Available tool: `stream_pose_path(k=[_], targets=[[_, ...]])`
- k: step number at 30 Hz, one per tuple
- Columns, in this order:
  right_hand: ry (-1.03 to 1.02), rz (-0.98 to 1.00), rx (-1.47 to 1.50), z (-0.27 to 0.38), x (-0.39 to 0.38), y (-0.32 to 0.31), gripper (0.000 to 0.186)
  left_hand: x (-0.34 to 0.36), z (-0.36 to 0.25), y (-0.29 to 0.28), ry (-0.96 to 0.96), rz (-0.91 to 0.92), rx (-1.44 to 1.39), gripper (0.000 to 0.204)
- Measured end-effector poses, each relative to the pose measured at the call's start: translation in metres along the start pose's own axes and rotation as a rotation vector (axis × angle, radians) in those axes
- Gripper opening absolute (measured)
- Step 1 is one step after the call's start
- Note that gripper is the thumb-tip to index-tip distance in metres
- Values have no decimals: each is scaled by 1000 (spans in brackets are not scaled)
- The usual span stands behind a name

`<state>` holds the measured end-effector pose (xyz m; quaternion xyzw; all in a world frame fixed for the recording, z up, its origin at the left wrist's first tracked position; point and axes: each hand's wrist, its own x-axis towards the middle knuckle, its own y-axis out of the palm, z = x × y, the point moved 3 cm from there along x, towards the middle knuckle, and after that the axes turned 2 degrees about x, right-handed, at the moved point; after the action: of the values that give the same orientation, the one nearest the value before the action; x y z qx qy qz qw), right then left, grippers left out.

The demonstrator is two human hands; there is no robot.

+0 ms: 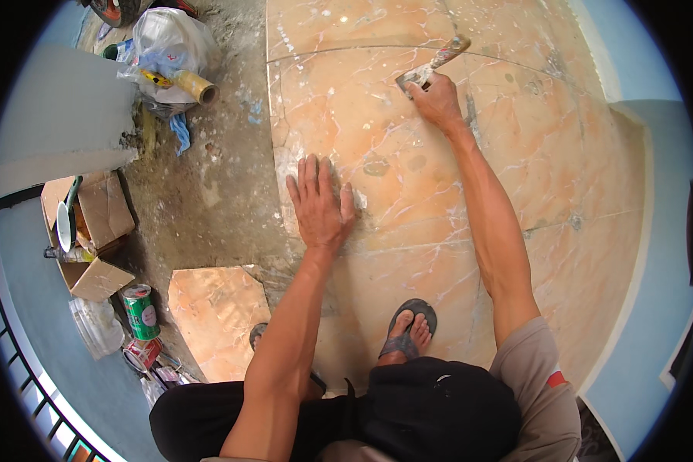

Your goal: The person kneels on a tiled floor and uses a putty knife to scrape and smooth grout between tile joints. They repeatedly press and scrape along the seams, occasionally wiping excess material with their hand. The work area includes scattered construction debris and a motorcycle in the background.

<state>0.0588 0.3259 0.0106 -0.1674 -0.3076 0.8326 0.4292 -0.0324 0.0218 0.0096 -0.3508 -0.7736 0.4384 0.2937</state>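
Note:
My left hand [319, 209] rests palm down with fingers apart on the peach marbled tiles [393, 192], near their left edge and a whitish patch. Farther up, my right hand [439, 102] grips a small stained scraper [446, 54] low on the tool, its flat metal end down at the tile surface. The scraper's handle rises up and right out of my fingers. Grey smears and white flecks mark the tiles and their joints.
Bare stained concrete [192, 192] borders the tiles on the left, with bagged items [169, 54], a cardboard box [108, 208], a green can [140, 312] and a loose cut tile [208, 316]. A blue wall [647, 154] runs along the right; my sandalled foot [408, 331] stands on the tiles.

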Motion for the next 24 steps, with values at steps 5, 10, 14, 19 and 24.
stream_pose_path(k=[5,10,14,19,24], targets=[[107,-51,-138,-14,7,-28,26,-2,2,2,-9,-20,-1,61],[14,11,95,-42,-36,-34,28,-1,0,2,-7,-7,-7,63],[35,4,81,-33,-57,-38,27,-3,4,2,-16,19,2,68],[111,-36,97,-23,-73,-28,26,-3,6,3,7,-3,3,67],[32,-108,171,-24,-98,-12,23,-2,7,3,-1,8,3,66]])
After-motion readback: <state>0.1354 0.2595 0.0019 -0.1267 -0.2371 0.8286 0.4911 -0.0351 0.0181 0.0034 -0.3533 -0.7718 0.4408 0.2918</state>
